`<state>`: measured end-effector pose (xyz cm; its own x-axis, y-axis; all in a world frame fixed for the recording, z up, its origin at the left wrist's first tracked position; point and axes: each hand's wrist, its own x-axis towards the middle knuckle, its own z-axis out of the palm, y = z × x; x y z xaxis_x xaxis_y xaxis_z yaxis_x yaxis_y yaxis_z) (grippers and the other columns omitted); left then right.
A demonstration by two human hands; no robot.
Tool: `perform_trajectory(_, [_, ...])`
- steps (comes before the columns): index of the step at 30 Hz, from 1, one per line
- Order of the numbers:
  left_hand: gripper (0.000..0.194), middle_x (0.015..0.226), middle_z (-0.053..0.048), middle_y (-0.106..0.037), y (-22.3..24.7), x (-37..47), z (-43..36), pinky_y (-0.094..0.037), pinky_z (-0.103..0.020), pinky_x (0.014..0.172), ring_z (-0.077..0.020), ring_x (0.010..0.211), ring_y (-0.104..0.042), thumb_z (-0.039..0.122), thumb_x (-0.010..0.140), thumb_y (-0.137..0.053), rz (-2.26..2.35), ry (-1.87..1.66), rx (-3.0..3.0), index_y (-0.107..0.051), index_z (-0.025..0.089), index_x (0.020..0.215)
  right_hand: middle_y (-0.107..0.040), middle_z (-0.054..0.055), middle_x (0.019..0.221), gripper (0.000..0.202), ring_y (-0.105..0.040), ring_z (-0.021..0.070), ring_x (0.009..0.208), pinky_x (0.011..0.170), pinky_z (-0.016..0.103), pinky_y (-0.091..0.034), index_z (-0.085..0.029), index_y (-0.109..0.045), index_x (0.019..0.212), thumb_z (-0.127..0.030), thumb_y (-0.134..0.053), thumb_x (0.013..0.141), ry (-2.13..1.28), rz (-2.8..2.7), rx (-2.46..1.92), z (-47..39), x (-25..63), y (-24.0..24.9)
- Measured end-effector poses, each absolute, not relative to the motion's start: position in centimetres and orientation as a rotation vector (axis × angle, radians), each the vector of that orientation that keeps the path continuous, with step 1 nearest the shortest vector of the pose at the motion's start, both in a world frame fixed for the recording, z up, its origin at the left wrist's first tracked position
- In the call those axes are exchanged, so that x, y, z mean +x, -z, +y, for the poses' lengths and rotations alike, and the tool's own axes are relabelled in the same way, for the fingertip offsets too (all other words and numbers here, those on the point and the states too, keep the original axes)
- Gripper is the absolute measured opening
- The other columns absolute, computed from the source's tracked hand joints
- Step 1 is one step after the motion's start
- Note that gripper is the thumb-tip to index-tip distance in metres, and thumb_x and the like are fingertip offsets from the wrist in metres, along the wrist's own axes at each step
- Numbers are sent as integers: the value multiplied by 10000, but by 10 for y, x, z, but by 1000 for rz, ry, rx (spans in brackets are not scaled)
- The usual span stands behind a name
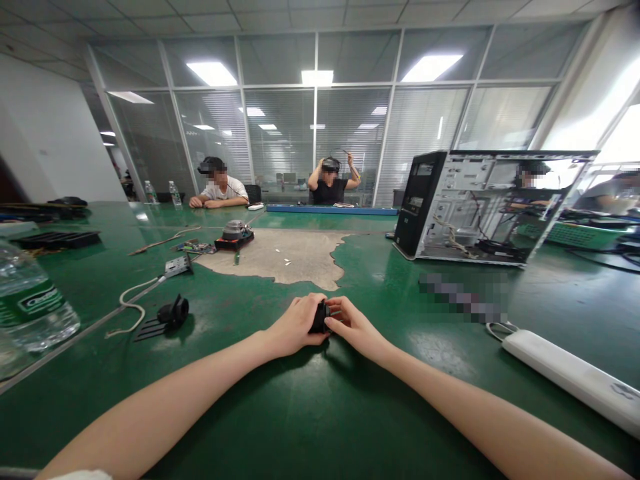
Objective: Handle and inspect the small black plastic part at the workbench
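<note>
Between my two hands, a small black part [319, 319] is held just above the green table [300, 400]. My left hand [296, 325] wraps round its left side, with the fingers over the top and the thumb below. From the right, my right hand [353, 327] grips the same part with bent fingers and thumb. The fingers cover much of the part, so its full shape is hidden. To the left on the table lies a black piece with a round end and flat prongs [173, 312].
An open computer case [430, 207] stands at the back right. A white power strip [570, 377] lies at the right. A water bottle [35, 300] stands at the left. Near a bare patch [300, 253] sits a small device [234, 235]. People sit across the table.
</note>
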<state>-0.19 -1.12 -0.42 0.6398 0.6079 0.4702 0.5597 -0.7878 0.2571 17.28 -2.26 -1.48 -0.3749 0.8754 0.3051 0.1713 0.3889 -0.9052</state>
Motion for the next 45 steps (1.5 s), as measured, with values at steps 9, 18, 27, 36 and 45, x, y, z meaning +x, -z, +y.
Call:
perform_trajectory(9, [551, 1072, -86, -488, 4, -1, -12, -366, -395, 837, -242, 967, -475, 254, 678, -619, 993, -842, 2768, -314, 186, 1132, -541, 15, 890, 180, -549, 160, 893, 653, 252, -472, -204, -476, 903, -279, -554, 758, -1009, -1779, -868, -25, 172, 9])
perform_trajectory(18, [565, 1086, -91, -484, 4, -2, -11, -367, -402, 839, -246, 974, -468, 270, 682, -620, 991, -842, 2754, -309, 184, 1146, -551, 29, 932, 265, -563, 142, 835, 733, 310, -477, -212, -451, 1018, -285, -528, 775, -1053, -1808, -910, -21, 173, 16])
perform_trajectory(27, [548, 1069, -84, -487, 4, -1, -11, -365, -405, 839, -247, 969, -478, 276, 682, -610, 990, -863, 2744, -323, 195, 1142, -525, 14, 913, 171, -547, 163, 923, 664, 255, -479, -214, -475, 907, -248, -545, 756, -981, -1786, -862, -26, 171, 10])
perform_trajectory(36, [548, 1069, -88, -487, 2, -1, -12, -367, -406, 834, -247, 960, -478, 261, 675, -616, 1000, -826, 2757, -323, 186, 1132, -544, 26, 932, 241, -550, 154, 893, 733, 298, -485, -210, -464, 987, -248, -538, 761, -1058, -1809, -873, -24, 172, 12])
perform_trajectory(45, [553, 1062, -82, -491, 3, 0, -12, -367, -408, 834, -248, 962, -484, 259, 667, -620, 998, -849, 2733, -328, 195, 1132, -526, 9, 910, 193, -557, 151, 893, 723, 284, -494, -220, -465, 928, -285, -544, 765, -1055, -1760, -831, -25, 171, 12])
